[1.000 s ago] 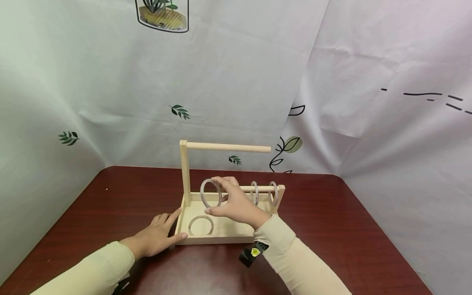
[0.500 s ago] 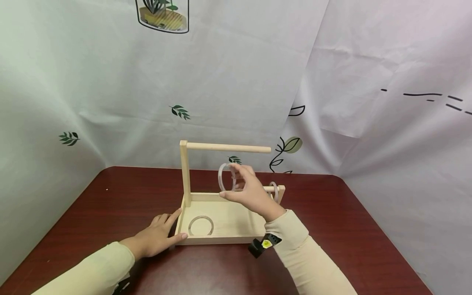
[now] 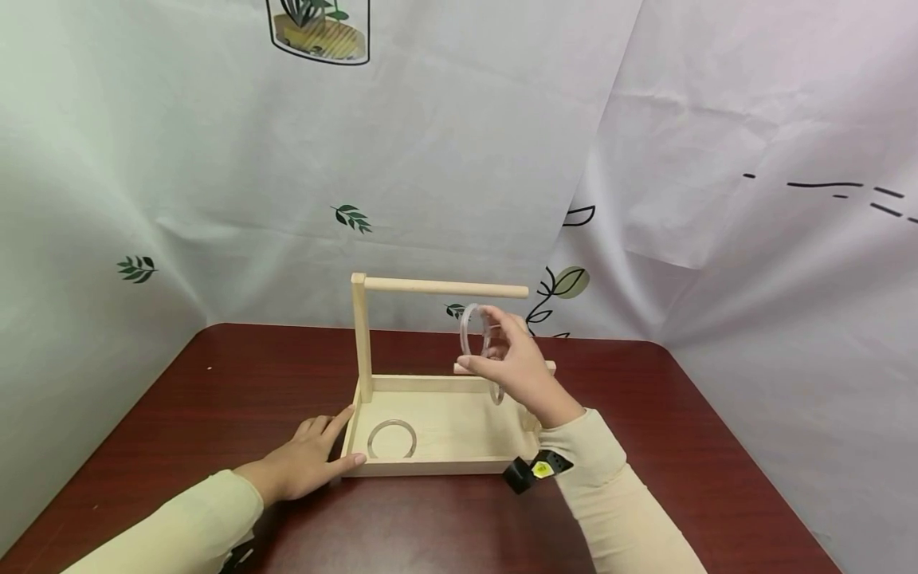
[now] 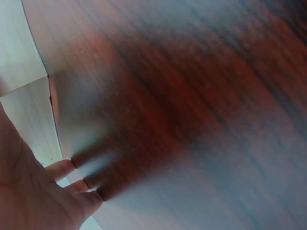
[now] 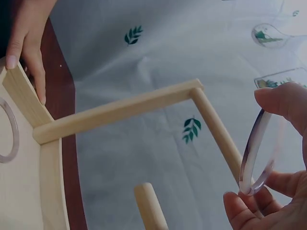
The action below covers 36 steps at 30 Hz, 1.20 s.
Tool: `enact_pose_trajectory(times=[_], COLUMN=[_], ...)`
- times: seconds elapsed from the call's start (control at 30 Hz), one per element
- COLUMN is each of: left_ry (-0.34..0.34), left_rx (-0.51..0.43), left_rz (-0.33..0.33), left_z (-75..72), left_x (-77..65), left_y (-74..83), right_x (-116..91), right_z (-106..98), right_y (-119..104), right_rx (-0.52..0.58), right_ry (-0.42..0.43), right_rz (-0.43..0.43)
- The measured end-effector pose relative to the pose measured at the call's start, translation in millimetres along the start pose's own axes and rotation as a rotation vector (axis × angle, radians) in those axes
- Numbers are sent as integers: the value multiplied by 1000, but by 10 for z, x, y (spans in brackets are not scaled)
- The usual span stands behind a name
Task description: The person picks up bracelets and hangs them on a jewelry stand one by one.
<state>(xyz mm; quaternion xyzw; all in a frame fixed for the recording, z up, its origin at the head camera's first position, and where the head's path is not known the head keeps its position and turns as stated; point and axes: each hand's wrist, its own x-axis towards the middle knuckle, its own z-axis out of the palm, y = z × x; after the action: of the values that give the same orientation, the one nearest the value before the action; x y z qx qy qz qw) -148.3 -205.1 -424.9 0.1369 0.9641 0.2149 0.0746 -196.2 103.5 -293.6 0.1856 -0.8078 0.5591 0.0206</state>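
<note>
In the head view my right hand (image 3: 527,368) pinches a translucent bangle (image 3: 464,333) between thumb and fingertips. It is held upright above the wooden tray, close to the free end of the lower rod (image 3: 460,369) and below the upper rod (image 3: 445,287). The right wrist view shows this bangle (image 5: 253,151) overlapping the upper rod's end. Part of another bangle (image 3: 497,394) hangs below my right hand; the hand hides much of the lower rod. My left hand (image 3: 301,462) rests at the tray's left front corner, its thumb and index finger touching the edges.
A third bangle (image 3: 391,422) lies flat at the left of the tray (image 3: 445,467). An upright post (image 3: 362,339) carries the upper rod at the back left. The stand sits on a dark red table (image 3: 645,446), with a printed white cloth (image 3: 459,159) behind.
My right hand has carried the bangle right and upward, from above the tray's left part toward the rods' free ends. My left hand has kept its place on the tray corner.
</note>
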Motion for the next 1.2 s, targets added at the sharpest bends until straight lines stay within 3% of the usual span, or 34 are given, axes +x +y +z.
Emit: enact_pose_trajectory(times=[0.7,1.0,1.2], left_ry=[0,3,29], left_rx=[-5,-13,-6], left_rz=[4,9,11], left_z=[5,2,67], left_x=[-6,-12,22], left_y=[-5,-7,-76], right_x=[44,92,174], right_z=[-323,-398,-451], right_y=[38,86,117], right_rx=[27,17,30], right_ry=[117,170,179], right_rz=[61,134,135])
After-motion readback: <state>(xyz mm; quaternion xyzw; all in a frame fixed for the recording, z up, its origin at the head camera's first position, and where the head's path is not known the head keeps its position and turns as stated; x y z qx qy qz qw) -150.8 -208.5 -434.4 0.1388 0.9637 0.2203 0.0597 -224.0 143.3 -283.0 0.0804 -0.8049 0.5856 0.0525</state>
